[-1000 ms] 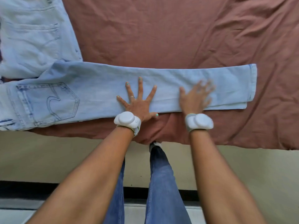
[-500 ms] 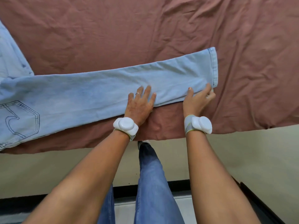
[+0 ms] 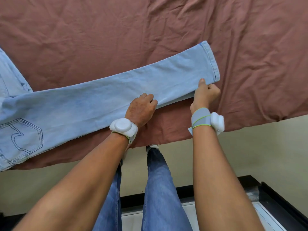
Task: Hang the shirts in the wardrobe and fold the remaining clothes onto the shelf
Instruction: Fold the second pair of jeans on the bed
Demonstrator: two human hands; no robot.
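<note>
Pale denim — the jeans [image 3: 103,104] lie flat across the bed's rust-brown sheet [image 3: 116,39], legs stacked and stretched rightward, back pocket at the left. The left hand [image 3: 141,109] grips the near edge mid-leg, fingers [image 3: 150,100] curled onto the cloth. The right hand [image 3: 205,94] pinches the near corner by the hem — thumb on top, fingers tucked under.
</note>
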